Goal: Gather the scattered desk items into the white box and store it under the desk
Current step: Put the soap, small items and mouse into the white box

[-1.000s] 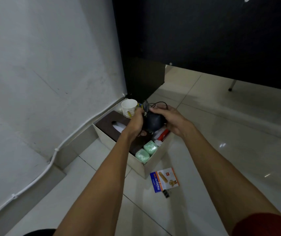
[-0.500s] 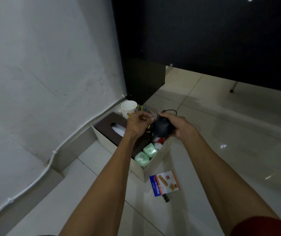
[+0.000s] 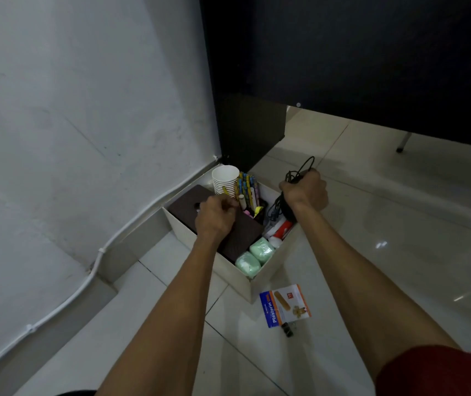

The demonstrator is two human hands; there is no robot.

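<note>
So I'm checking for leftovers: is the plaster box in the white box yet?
Out. The plaster box lies on the floor beside the white box.

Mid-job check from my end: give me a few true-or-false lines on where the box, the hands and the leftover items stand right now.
1. The white box sits on the floor beside the wall. True.
2. The right hand is empty. False: its grip is closed on a black corded device, with cable looping above the fist.
3. The plaster packet is already in the box. False: it lies on the floor tiles just outside the box's near corner.
4. A stack of paper cups stands at the box's far end. True.
5. The left hand is over the dark tissue holder inside the box. True.
</note>
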